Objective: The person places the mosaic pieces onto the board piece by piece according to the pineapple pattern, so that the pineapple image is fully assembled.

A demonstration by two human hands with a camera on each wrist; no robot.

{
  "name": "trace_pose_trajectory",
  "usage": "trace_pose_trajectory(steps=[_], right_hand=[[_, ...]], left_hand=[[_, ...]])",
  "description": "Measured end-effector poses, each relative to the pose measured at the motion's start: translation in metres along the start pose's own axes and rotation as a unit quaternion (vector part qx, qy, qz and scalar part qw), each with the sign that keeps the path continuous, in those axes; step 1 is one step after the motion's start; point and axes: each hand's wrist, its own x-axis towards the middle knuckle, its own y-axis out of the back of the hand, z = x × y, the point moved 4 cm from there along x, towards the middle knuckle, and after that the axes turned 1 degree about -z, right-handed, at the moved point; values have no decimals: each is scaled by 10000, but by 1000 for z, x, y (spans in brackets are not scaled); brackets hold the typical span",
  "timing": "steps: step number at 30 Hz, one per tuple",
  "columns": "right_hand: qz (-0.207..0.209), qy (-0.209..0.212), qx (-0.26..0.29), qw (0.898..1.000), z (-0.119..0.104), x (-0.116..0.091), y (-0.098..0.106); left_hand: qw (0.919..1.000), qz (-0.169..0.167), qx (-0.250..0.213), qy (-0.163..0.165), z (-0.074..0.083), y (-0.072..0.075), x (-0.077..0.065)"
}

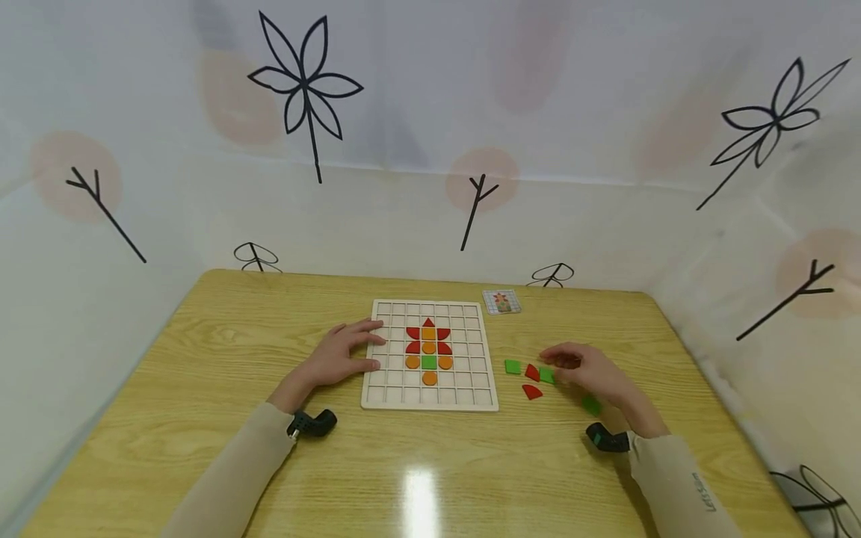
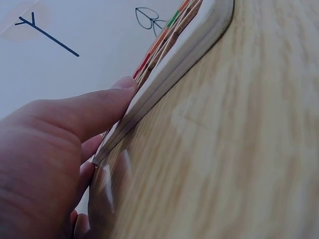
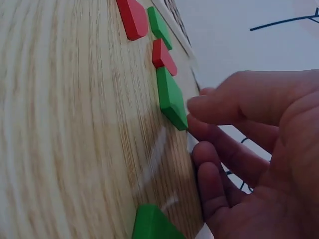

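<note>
Beige cloth covers the left forearm, this sleeve (image 1: 229, 471) cut off by the lower edge of the head view, with a dark wrist camera (image 1: 312, 424) at its cuff. Next comes the left hand (image 1: 339, 353), fingers apart and nearly straight, their tips and the thumb resting on the left edge of a pale, gridded, square-celled board (image 1: 471, 392); from the left wrist, the thumb hides part of that thick, rounded rim. Near the board's middle sit flat red, orange and green pieces (image 1: 429, 347): quarter-rounds, circles, squares and a triangle. Just beyond its right side, a small printed card (image 1: 501, 302) lies on the wood-grained tabletop (image 1: 417, 441), its picture too small to read fully. Then come a smooth green square tile (image 1: 513, 367), two red quarter-round pieces (image 1: 532, 392) and a second green square (image 1: 547, 375), which touches one red piece. Right of these, the right hand (image 1: 592, 370) has loosely bent fingers, the thumb at that second square; whether they touch, I cannot tell. Another green piece (image 1: 592, 405) is partly hidden under the wrist, its outline unclear. Lettering on the right sleeve (image 1: 679, 478) is hard to read.
</note>
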Motion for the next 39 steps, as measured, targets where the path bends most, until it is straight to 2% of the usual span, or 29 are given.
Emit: trace_pose_trajectory(steps=[5,14,21,31,36,39], right_hand=[[-338,55,192,9992,1,3,-2],[-339,7,114,9994,4,7,-5],[-116,-23,105,9999,7,4,-1],[517,-53,-174,9985,-2,0,3],[711,23,-99,9974,-12,4,-4],[692,163,-66,9975,-21,10,-13]], left_hand=[[10000,-14,-28,6,2,1,-1],[9999,57,28,-91,4,2,-1],[10000,38,86,-30,2,1,-1],[10000,60,44,-50,4,0,0],[10000,63,76,-9,6,1,-1],[10000,42,60,32,6,2,-1]])
